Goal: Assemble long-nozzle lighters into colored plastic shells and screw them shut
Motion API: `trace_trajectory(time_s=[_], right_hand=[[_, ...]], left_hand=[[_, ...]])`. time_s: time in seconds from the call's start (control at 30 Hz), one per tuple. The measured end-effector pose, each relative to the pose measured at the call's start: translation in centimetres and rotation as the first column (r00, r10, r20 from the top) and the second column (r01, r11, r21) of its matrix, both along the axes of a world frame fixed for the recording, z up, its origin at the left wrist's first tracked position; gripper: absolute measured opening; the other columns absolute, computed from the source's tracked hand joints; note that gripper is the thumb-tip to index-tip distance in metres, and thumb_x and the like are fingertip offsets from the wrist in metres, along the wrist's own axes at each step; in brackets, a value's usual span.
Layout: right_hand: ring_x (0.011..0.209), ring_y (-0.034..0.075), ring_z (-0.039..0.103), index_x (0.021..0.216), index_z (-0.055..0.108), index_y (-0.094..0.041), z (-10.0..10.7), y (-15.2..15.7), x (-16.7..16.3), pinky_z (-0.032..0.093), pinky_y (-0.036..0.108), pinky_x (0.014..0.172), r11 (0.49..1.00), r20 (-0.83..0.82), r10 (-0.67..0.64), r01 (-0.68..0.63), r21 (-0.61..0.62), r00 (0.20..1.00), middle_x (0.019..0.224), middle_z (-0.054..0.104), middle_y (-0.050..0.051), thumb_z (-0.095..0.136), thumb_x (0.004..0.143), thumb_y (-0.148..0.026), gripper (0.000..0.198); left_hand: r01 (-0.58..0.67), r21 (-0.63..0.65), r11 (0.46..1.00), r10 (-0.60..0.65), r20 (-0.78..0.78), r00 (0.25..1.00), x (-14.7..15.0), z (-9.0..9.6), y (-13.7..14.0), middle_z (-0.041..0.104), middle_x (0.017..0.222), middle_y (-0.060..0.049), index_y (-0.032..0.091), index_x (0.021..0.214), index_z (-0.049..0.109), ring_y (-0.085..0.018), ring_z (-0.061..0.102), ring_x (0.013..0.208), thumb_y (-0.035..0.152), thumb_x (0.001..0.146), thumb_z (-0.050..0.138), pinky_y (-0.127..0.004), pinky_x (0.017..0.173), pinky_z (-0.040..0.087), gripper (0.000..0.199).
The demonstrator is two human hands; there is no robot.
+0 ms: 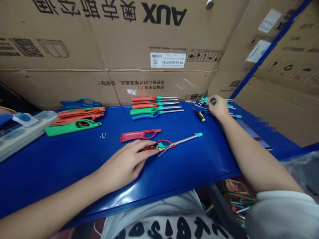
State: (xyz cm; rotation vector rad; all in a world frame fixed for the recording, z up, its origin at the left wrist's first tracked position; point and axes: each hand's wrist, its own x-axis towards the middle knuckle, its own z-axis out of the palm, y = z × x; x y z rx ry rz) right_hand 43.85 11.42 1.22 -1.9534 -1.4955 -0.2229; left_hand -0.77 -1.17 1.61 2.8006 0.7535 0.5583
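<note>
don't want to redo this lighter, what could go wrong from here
Thin wires lie loose across the open red lighter held by the left hand, so they might snag or get pinched. The small metal pieces sit uncontained on the blue table, so a stray nudge could scatter them. The right hand is close to the screwdriver and might knock it.

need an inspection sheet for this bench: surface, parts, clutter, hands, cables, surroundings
Surface: blue tabletop, glossy
Parts: open red lighter half with metal tube; red shell half lying beyond it
Clutter: tiny metal pieces, screwdriver, lighter row, stacked shells
Hands: left hand holds the open half; right hand at teal-ended parts, grip unclear
Cables: thin wires at the open half; power strip at left
Surroundings: cardboard panel behind; parts box below the tabletop, right
</note>
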Motion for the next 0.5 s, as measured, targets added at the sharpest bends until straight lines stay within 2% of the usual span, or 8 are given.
trace_trajectory(time_s=[0.07, 0.1, 0.17, 0.23, 0.33, 0.4, 0.43, 0.5], right_hand=[[0.082, 0.023, 0.065, 0.088, 0.059, -0.020, 1.3, -0.1, -1.1, 0.053, 0.041, 0.082, 0.991, -0.055, 0.016, -0.009, 0.132, 0.998, 0.099, 0.070, 0.011, 0.057, 0.078, -0.017, 0.010], [0.080, 0.022, 0.065, 0.087, 0.059, -0.020, 2.1, -0.3, -2.0, 0.054, 0.039, 0.079, 0.968, -0.137, 0.075, -0.039, 0.248, 0.988, 0.097, 0.071, 0.010, 0.060, 0.078, -0.018, 0.010], [0.074, 0.019, 0.064, 0.085, 0.060, -0.021, 3.4, -1.2, -4.7, 0.055, 0.036, 0.074, 0.899, -0.277, 0.279, -0.149, 0.412, 0.919, 0.087, 0.070, 0.007, 0.066, 0.077, -0.021, 0.011], [0.069, 0.017, 0.064, 0.085, 0.062, -0.022, 4.4, -2.7, -8.3, 0.056, 0.034, 0.071, 0.829, -0.354, 0.489, -0.299, 0.473, 0.797, 0.081, 0.069, 0.003, 0.073, 0.076, -0.025, 0.015], [0.065, 0.014, 0.065, 0.089, 0.065, -0.021, 4.5, -6.0, -14.4, 0.059, 0.031, 0.067, 0.728, -0.528, 0.679, -0.558, 0.398, 0.510, 0.078, 0.069, 0.001, 0.077, 0.077, -0.032, 0.020], [0.069, 0.014, 0.066, 0.085, 0.065, -0.020, 4.0, -8.2, -17.8, 0.060, 0.030, 0.064, 0.615, -0.647, 0.704, -0.708, 0.348, 0.293, 0.083, 0.069, 0.002, 0.080, 0.076, -0.036, 0.023], [0.071, 0.015, 0.067, 0.086, 0.066, -0.020, 3.7, -9.3, -19.1, 0.061, 0.030, 0.064, 0.567, -0.676, 0.699, -0.757, 0.325, 0.233, 0.084, 0.069, 0.002, 0.080, 0.076, -0.036, 0.024], [0.078, 0.016, 0.068, 0.089, 0.070, -0.020, 3.0, -10.9, -20.9, 0.061, 0.027, 0.065, 0.496, -0.665, 0.718, -0.822, 0.278, 0.208, 0.086, 0.067, 0.003, 0.079, 0.080, -0.035, 0.020]], left_hand=[[-0.039, -0.054, 0.998, 0.043, 0.068, 0.997, 0.1, 0.0, -0.1, 0.062, 0.137, -0.006, 0.027, 0.131, 0.065, -0.023, 0.060, 0.126, 0.016, 0.100, 0.046, -0.041, 0.106, 0.052, 0.038], [-0.064, -0.084, 0.994, 0.073, 0.103, 0.992, 0.2, 0.1, -0.1, 0.064, 0.135, -0.005, 0.027, 0.129, 0.066, -0.022, 0.060, 0.125, 0.020, 0.100, 0.049, -0.040, 0.107, 0.052, 0.034], [-0.119, -0.138, 0.983, 0.143, 0.176, 0.974, 0.4, 0.2, -0.1, 0.067, 0.131, -0.004, 0.026, 0.126, 0.067, -0.022, 0.062, 0.124, 0.027, 0.100, 0.053, -0.039, 0.109, 0.050, 0.029], [-0.171, -0.185, 0.968, 0.214, 0.243, 0.946, 0.6, 0.2, 0.0, 0.068, 0.130, -0.004, 0.025, 0.128, 0.065, -0.022, 0.062, 0.124, 0.032, 0.099, 0.056, -0.039, 0.110, 0.049, 0.030], [-0.219, -0.255, 0.942, 0.294, 0.313, 0.903, 1.0, 0.2, 0.1, 0.067, 0.132, -0.006, 0.024, 0.136, 0.059, -0.022, 0.064, 0.121, 0.036, 0.097, 0.060, -0.037, 0.107, 0.051, 0.040], [-0.215, -0.300, 0.929, 0.317, 0.350, 0.881, 1.2, 0.3, 0.2, 0.067, 0.132, -0.006, 0.024, 0.140, 0.057, -0.022, 0.066, 0.117, 0.036, 0.096, 0.062, -0.035, 0.104, 0.053, 0.045], [-0.202, -0.319, 0.926, 0.319, 0.372, 0.872, 1.2, 0.3, 0.1, 0.068, 0.131, -0.006, 0.024, 0.139, 0.057, -0.022, 0.066, 0.116, 0.036, 0.096, 0.064, -0.035, 0.103, 0.053, 0.046], [-0.157, -0.345, 0.925, 0.299, 0.412, 0.860, 1.3, 0.5, 0.0, 0.071, 0.127, -0.006, 0.023, 0.132, 0.063, -0.022, 0.068, 0.114, 0.035, 0.094, 0.066, -0.033, 0.101, 0.053, 0.040]])
